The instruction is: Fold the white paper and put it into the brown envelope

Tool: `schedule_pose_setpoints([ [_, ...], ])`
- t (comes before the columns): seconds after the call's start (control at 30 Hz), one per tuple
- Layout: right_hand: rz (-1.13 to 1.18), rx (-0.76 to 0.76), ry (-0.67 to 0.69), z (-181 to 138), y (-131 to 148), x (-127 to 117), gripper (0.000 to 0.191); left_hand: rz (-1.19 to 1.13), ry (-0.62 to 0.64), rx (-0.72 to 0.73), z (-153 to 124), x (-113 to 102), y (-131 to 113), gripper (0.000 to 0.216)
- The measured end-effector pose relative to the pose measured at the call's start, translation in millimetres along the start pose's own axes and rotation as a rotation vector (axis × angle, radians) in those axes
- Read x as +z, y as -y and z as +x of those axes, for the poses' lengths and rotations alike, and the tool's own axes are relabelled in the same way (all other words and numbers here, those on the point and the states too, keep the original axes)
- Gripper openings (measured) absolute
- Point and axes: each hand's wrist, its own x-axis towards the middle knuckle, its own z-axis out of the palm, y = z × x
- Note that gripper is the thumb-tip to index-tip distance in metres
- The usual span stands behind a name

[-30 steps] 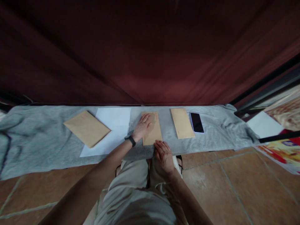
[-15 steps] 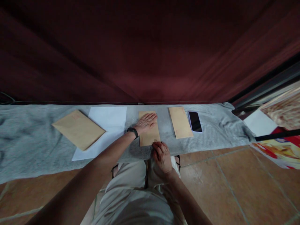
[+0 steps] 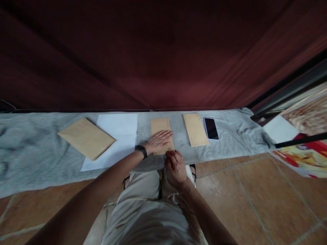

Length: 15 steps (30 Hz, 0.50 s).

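Observation:
A tan paper envelope (image 3: 159, 123) lies flat on the grey cloth in front of me. My left hand (image 3: 158, 141), with a black band on the wrist, rests palm down across its middle, fingers stretched out. At the envelope's near right corner, my right hand (image 3: 176, 166) has its fingers curled and closed on the edge; the thumb is mostly hidden. To the right lies a second tan envelope (image 3: 196, 130). On the left, another tan envelope (image 3: 87, 139), or a stack of them, sits at an angle, partly over a sheet of white paper (image 3: 120, 124).
A phone (image 3: 211, 128) with a dark screen lies beside the right-hand envelope. The grey cloth (image 3: 237, 129) covers a long, narrow surface. Behind it hangs a dark red curtain (image 3: 163, 61). Dark bars and a red and yellow printed sheet (image 3: 304, 158) are at the far right, above a tiled floor.
My left hand has slid down the envelope toward me, uncovering more of its far end. My right hand stays at the near right corner. The view has shifted slightly.

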Motion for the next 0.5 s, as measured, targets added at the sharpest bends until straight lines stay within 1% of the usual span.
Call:
schedule_pose_setpoints([
  [0.13, 0.013, 0.005, -0.013, -2, 0, 1, 0.044, -0.023, 0.005, 0.039, -12, 0, -14, 0.054],
  [0.33, 0.070, 0.054, -0.082, -2, 1, 3, 0.039, -0.031, -0.001, 0.084, -35, 0, -38, 0.053],
  [0.5, 0.097, 0.086, -0.129, -1, 2, 5, 0.033, -0.020, -0.051, 0.140, -51, 2, -54, 0.058],
])
